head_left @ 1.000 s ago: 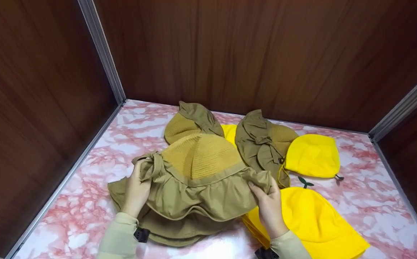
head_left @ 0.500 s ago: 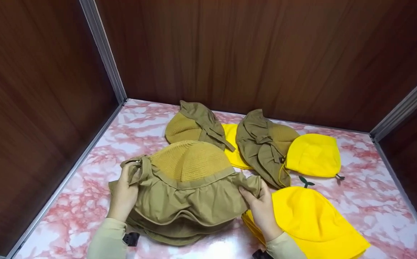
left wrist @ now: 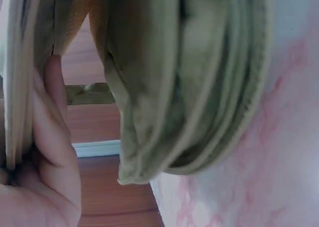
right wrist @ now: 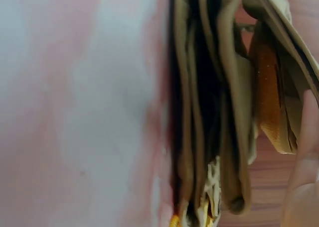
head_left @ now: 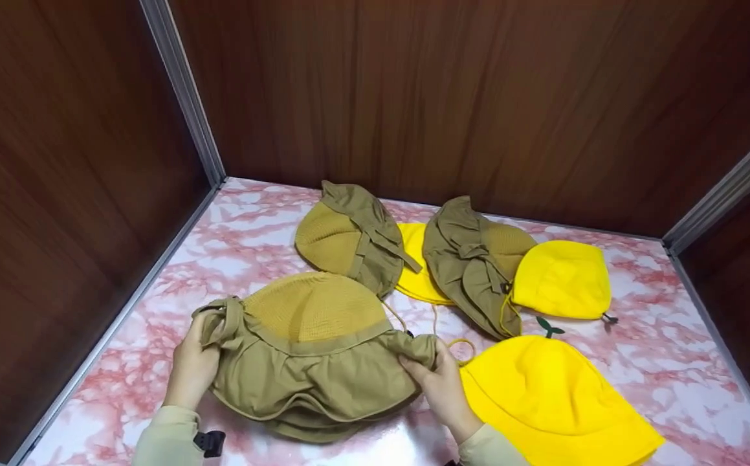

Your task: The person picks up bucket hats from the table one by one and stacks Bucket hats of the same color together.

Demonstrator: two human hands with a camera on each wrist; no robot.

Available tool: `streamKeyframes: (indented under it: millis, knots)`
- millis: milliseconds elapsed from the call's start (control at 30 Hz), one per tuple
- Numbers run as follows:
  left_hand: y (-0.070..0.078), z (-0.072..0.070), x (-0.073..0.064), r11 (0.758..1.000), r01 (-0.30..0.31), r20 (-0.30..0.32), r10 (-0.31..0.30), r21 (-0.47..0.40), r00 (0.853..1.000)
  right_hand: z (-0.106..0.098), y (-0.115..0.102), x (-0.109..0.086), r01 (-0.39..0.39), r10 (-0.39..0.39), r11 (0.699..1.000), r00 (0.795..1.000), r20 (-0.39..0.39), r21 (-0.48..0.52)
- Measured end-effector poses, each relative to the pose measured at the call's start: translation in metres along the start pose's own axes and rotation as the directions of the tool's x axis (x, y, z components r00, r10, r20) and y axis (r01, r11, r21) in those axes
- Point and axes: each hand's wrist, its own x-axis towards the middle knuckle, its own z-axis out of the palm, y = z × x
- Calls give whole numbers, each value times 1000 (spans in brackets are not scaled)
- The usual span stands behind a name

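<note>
Both hands hold a khaki sun hat with a mustard mesh crown and a ruffled brim. My left hand grips the brim at its left side, by a fabric bow. On the right side, my right hand pinches the brim, thumb on top. Beneath it, the brim of another khaki hat shows; the rest of that one is hidden. Layered brim edges fill the left wrist view beside the left hand. In the right wrist view, similar brim folds hang near the right hand.
A yellow bucket hat with a green sprout lies close to the right hand. Farther back are two khaki hats, one left and one right, a partly covered yellow hat and another yellow hat. Wooden panels enclose the marbled tabletop.
Both hands have carried the khaki hat left and toward the person, down over the khaki hat beneath it. More of the hats behind and their cords now shows.
</note>
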Motion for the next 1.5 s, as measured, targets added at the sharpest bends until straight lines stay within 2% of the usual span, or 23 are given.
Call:
streamKeyframes:
  millis: [167, 333, 500, 633, 767, 833, 900, 1000, 1100, 1167, 1233, 1300, 1367, 1433, 1500]
  knots:
    - [-9, 3, 7, 999, 33, 58, -34, 18, 998, 1, 11, 3, 6, -6, 998, 1000, 6, -59]
    - [-20, 10, 11, 993, 113, 128, -118, 42, 985, 2, 20, 5, -8, 11, 997, 999, 34, -76]
    - [-30, 14, 12, 984, 143, 134, -157, 108, 978, 0, 19, 6, -49, 51, 998, 996, 71, -34]
    - [-31, 4, 12, 981, 155, 129, -170, 118, 977, -9, 11, 8, -77, 77, 997, 995, 67, -9]
    - [-24, -14, 7, 974, 165, 112, -183, 154, 977, -19, -2, 9, -61, 63, 995, 997, 34, -74]
    - [-18, -20, 5, 971, 159, 87, -176, 180, 980, -23, -8, 9, -19, 23, 992, 999, 28, -122]
    - [-11, -24, 3, 966, 152, 58, -168, 208, 984, -23, -13, 8, 60, -55, 982, 998, 32, -178]
    - [2, -25, 4, 961, 141, 11, -148, 238, 989, -21, -18, 9, 225, -221, 926, 974, 49, -303]
    - [16, -24, 4, 958, 121, -38, -115, 261, 993, -15, -22, 9, 354, -363, 831, 930, 65, -430]
    - [27, -20, 4, 961, 78, -79, -59, 267, 995, -11, -25, 9, 414, -428, 782, 900, 82, -465]
    - [36, -15, 3, 963, 2, -126, 33, 268, 991, -7, -29, 8, 464, -478, 744, 872, 100, -480]
    - [46, -8, 2, 957, -93, -154, 139, 276, 978, -2, -32, 8, 513, -521, 707, 843, 132, -487]
    - [54, 1, 1, 938, -181, -153, 233, 294, 960, 3, -35, 8, 549, -544, 669, 821, 174, -501]
    - [61, 12, -3, 910, -245, -119, 299, 335, 947, 7, -37, 6, 562, -534, 633, 815, 226, -532]
    - [68, 25, -7, 876, -289, -59, 336, 386, 940, 10, -38, 4, 552, -480, 614, 828, 288, -564]
